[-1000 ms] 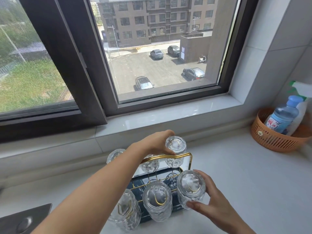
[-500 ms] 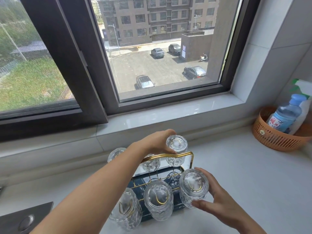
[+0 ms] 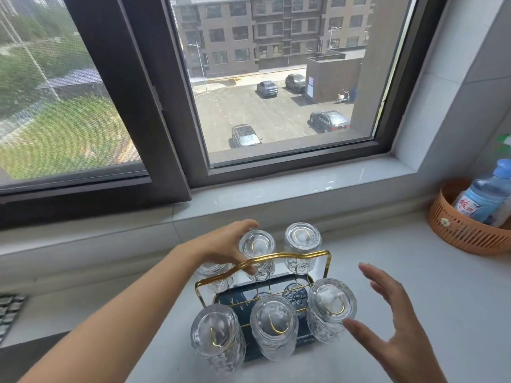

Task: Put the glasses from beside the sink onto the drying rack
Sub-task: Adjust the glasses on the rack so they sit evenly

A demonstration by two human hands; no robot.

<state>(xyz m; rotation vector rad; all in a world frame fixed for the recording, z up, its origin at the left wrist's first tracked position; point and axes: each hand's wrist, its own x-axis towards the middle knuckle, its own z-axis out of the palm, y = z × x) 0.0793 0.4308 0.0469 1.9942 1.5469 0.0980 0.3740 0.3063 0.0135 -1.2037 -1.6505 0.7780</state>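
Since the earlier frame the left hand (image 3: 229, 246) has shifted from the back-right glass to the back-middle clear textured glass (image 3: 257, 254), fingers wrapped around it. The right hand (image 3: 392, 324) has let go of the front-right glass (image 3: 330, 310); its fingers are now spread and released, thumb tip just beside that glass.

Six clear textured glasses sit upside down on the gold wire drying rack (image 3: 276, 261) with a dark blue tray: three in the front row, three in the back row. The back-left one (image 3: 214, 273) is mostly hidden behind the left wrist.

The rack stands on the pale worktop (image 3: 414, 286), near its back edge under the windowsill. One orange perforated plastic basket (image 3: 464, 234) sits in the back right corner, holding one blue-capped clear bottle (image 3: 486, 197). A dark sink edge (image 3: 25, 352) shows at the front left.
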